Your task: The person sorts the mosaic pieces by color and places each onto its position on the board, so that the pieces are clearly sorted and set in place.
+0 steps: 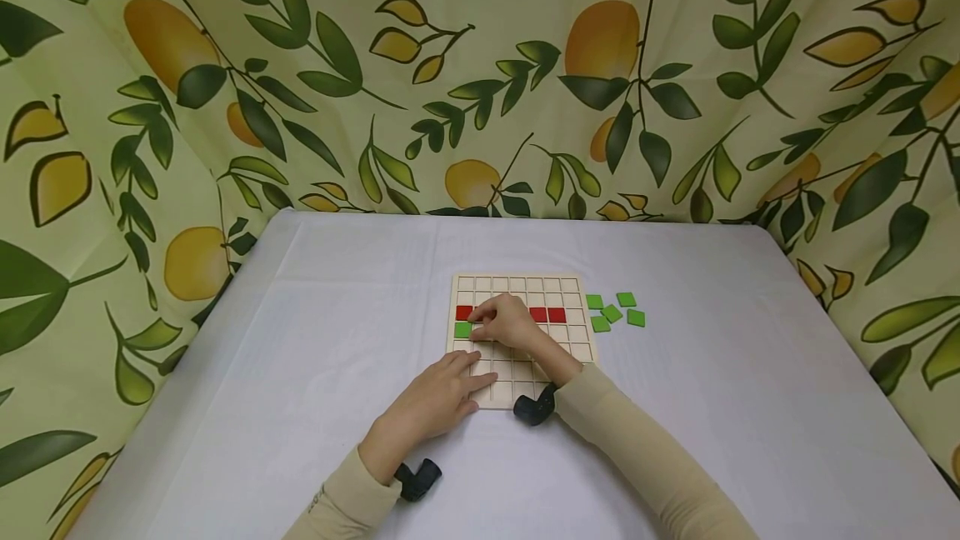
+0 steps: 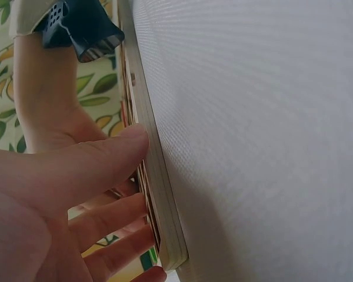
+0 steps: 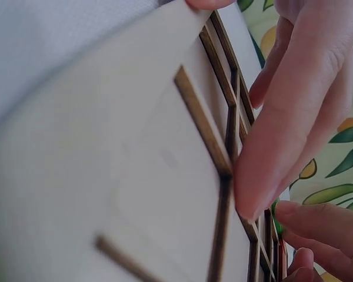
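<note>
A pale wooden grid board [image 1: 502, 394] lies on the table with red tiles [image 1: 557, 315] along one row. Below the leftmost red tile sits a green tile [image 1: 462, 330] in the first column. My right hand [image 1: 510, 322] reaches over the board, thumb and fingertips pinched at this tile's right side and covering the cells beside it. In the right wrist view, the fingertips meet the green edge [image 3: 277, 218]. With fingers spread, my left hand [image 1: 438, 394] rests on the board's near left corner. Its thumb [image 2: 132, 138] touches the board's side edge in the left wrist view.
Several loose green tiles [image 1: 611, 313] lie on the white tablecloth [image 1: 360, 298] just right of the board. A patterned curtain [image 1: 480, 107] hangs behind and beside the table. Black wrist cameras [image 1: 534, 408] stick out under both sleeves.
</note>
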Demonstrator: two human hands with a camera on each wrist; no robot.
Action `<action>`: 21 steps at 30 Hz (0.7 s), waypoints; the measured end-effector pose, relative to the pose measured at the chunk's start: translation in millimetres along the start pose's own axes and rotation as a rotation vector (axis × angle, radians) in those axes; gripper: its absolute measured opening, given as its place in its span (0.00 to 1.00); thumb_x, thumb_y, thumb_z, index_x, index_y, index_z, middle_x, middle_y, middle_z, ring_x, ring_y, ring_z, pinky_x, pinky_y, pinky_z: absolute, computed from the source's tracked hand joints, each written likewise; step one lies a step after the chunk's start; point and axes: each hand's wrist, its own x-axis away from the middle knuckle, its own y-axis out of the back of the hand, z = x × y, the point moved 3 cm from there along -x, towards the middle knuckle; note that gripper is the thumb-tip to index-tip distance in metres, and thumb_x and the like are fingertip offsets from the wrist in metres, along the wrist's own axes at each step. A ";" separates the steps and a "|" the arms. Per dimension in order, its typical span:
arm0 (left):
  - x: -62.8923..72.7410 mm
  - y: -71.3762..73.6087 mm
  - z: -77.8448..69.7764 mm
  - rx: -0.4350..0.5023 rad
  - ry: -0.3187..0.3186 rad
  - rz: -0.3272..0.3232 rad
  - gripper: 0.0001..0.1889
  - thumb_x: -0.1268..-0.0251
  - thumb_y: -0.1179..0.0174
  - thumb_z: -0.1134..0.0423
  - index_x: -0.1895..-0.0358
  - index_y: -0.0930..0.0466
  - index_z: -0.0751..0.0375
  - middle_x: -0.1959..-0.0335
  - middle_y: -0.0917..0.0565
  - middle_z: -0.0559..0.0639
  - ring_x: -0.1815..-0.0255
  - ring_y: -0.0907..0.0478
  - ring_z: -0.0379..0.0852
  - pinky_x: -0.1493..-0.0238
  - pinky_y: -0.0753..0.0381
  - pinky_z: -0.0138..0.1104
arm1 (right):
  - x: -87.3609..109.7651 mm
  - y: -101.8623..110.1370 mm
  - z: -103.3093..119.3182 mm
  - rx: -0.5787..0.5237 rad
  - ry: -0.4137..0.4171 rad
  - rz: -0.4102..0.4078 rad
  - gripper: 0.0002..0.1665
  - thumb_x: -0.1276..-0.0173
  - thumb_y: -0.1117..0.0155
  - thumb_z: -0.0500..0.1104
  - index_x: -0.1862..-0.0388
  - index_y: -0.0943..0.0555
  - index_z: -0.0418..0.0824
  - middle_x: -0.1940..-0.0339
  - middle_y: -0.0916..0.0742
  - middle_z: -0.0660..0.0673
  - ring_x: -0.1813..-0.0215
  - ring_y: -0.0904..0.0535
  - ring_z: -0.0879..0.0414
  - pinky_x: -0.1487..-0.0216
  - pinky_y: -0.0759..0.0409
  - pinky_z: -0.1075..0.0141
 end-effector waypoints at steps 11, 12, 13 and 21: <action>-1.1 -0.6 0.1 -0.026 -0.017 -0.012 0.21 0.35 0.39 0.58 0.38 0.22 0.49 0.35 0.25 0.57 0.32 0.29 0.55 0.31 0.26 0.43 | 2.6 2.6 -1.0 -0.010 -0.003 0.001 0.10 0.47 0.25 0.37 0.64 0.12 0.38 0.84 0.27 0.53 0.75 0.33 0.61 0.73 0.37 0.75; -1.2 -0.8 0.3 -0.027 -0.018 -0.012 0.21 0.35 0.39 0.58 0.39 0.22 0.49 0.36 0.25 0.57 0.33 0.29 0.55 0.31 0.26 0.43 | 3.3 3.3 -1.3 -0.015 -0.007 0.003 0.10 0.47 0.25 0.37 0.64 0.12 0.39 0.84 0.27 0.53 0.75 0.33 0.61 0.73 0.37 0.75; -1.2 -0.8 0.3 -0.025 -0.017 -0.013 0.21 0.35 0.39 0.58 0.39 0.22 0.49 0.36 0.25 0.57 0.33 0.29 0.55 0.31 0.26 0.43 | 3.8 4.1 -1.7 -0.019 -0.008 0.003 0.10 0.47 0.25 0.38 0.64 0.12 0.39 0.84 0.27 0.53 0.75 0.33 0.61 0.72 0.37 0.75; -0.7 -0.4 -0.2 -0.012 -0.011 -0.017 0.21 0.35 0.39 0.59 0.39 0.22 0.49 0.35 0.25 0.57 0.32 0.29 0.55 0.31 0.26 0.43 | 10.1 9.5 -7.2 -0.026 0.002 -0.014 0.10 0.46 0.25 0.39 0.63 0.12 0.38 0.81 0.22 0.51 0.73 0.31 0.61 0.72 0.34 0.75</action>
